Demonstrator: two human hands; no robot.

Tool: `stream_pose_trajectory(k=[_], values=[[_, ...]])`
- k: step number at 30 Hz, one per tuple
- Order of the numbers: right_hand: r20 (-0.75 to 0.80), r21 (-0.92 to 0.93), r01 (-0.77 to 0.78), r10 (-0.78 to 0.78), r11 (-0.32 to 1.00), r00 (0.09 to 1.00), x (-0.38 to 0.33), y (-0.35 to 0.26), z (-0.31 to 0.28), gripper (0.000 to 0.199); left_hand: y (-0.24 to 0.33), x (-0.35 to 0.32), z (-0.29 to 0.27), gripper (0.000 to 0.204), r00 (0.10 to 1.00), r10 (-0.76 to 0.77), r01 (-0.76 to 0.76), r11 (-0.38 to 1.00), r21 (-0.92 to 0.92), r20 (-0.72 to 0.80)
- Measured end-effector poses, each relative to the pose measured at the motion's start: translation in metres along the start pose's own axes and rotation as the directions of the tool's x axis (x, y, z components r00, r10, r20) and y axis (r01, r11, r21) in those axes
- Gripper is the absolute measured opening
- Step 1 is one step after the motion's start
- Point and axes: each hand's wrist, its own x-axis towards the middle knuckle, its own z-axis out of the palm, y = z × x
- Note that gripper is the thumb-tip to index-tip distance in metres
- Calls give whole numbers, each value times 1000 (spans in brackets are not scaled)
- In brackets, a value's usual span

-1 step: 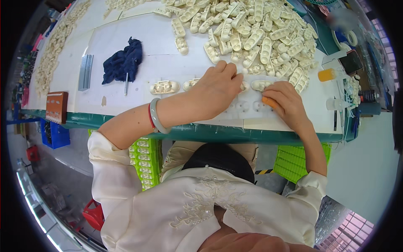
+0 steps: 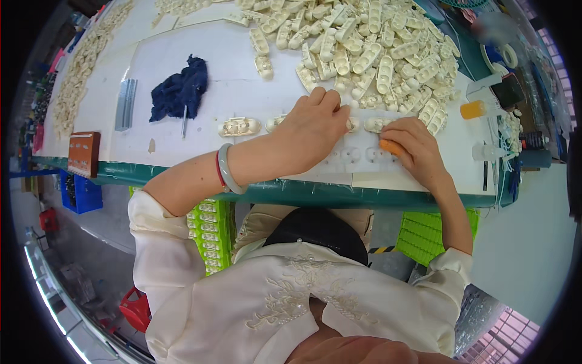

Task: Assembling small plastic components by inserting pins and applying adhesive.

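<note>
A row of cream plastic parts with oval hollows (image 2: pixel 239 127) lies on a translucent holder (image 2: pixel 339 168) along the near side of the table. My left hand (image 2: pixel 315 130) reaches over the row with its fingers bent down and closed. A cream part (image 2: pixel 353 125) peeks out beside its fingertips; what those fingers pinch is hidden. My right hand (image 2: pixel 418 148) is closed at the right end of another cream part (image 2: pixel 376 124), its fingers on that end. An orange cover (image 2: pixel 393 147) shows at its thumb tip. Bare sockets of the holder show between and below both hands.
A large heap of cream parts (image 2: pixel 376 54) fills the far right. A dark blue cloth (image 2: pixel 180 91) with a metal rod, a metal bar (image 2: pixel 125 104) and a brown block (image 2: pixel 83 155) are at left. An orange-filled bottle (image 2: pixel 473 110) stands right. Green trays (image 2: pixel 209 236) sit below the table edge.
</note>
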Motion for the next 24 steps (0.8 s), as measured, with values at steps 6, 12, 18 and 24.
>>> stream_pose_trajectory(k=[6,12,18,24], values=[[-93,204,-122,143,971,985,5,0,-12,17,-35,-1,-18,40,967,-83,101,993,66,-241],[-35,345,-214,240,914,970,-1,1,-7,19,-105,-3,-25,39,863,-366,475,823,311,-349],[25,412,-301,320,860,947,-14,-5,-12,21,-89,-3,-56,28,909,-402,397,916,-63,-113],[-251,694,-244,545,678,800,27,-41,0,34,7,10,-61,34,992,95,-54,911,-410,83]])
